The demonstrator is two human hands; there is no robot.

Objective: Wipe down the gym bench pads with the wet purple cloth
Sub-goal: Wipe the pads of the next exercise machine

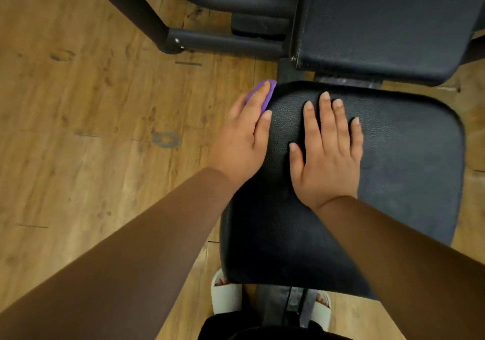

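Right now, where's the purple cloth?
Head view: the purple cloth sits under the fingers of the left hand, pressed against the seat pad's left side near its far corner.

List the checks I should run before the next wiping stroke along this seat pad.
1. Purple cloth under the left hand: ok, the fingers press it against the seat pad's left edge.
2. Right hand steadying: ok, it lies flat on top of the seat pad.
3. Cloth spread out for the stroke: cannot tell, the hand hides most of it.
4. Cloth wet enough: cannot tell.
5. Back pad already wiped: cannot tell.
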